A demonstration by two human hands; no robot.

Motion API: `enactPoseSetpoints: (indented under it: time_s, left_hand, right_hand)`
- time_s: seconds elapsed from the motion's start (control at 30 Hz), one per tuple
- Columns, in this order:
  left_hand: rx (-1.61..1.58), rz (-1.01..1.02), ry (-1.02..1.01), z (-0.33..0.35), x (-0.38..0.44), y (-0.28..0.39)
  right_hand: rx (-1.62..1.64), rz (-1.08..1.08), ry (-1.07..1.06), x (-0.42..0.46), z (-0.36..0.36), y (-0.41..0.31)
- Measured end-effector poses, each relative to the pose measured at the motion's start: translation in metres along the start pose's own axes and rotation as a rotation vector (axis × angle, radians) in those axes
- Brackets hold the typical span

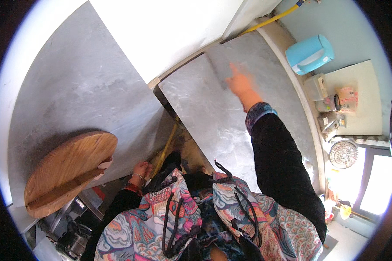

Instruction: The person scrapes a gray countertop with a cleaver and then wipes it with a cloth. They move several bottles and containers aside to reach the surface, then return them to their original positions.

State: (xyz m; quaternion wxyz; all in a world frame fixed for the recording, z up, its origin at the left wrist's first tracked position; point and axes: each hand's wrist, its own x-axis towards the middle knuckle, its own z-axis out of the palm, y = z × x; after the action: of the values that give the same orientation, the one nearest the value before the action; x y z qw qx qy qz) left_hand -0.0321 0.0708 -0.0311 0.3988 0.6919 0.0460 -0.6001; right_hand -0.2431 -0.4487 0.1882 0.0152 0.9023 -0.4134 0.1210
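My right hand (240,83), blurred, is over a grey marbled cabinet door (196,98) on the right, its index finger stretched out and nothing held. Whether it touches the panel I cannot tell. Low beside my body on the left, my left hand (143,170) hangs with fingers partly curled and a bracelet at its wrist; no object shows in it. A second grey panel (94,75) stands at the left. Between the two panels a dark gap shows a yellow hose (168,140).
A round wooden lid (72,169) with a bar handle is at the lower left, near a black pot (72,243). Along the right ledge are a light blue kettle (308,55), a plastic container (315,87), a jar (326,104) and bags. Another yellow hose (271,20) runs at the top.
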Motion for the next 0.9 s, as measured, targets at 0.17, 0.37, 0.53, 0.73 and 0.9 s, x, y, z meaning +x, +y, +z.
enactPoseSetpoints:
  time_s: [0.17,0.37,0.53,0.73,0.9]
  left_hand:
    - [-0.201,-0.047,-0.015,-0.005,-0.008,0.008]
    - [-0.157,0.026,-0.01,-0.005,-0.012,0.011]
    - [-0.122,0.052,-0.119,-0.019,0.009,-0.012]
    - [-0.116,-0.022,0.022,0.007,0.011,0.025]
    - [-0.179,-0.042,0.04,-0.003,0.01,0.009]
  right_hand:
    - [0.316,0.021,-0.434,0.001,-0.03,-0.03]
    - [0.117,0.167,-0.29,0.02,-0.018,0.013]
    - [0.368,0.019,-0.631,-0.027,-0.049,-0.056]
    - [0.394,0.096,-0.224,0.003,0.0,0.027]
    - [0.337,0.086,-0.453,0.003,-0.026,-0.02]
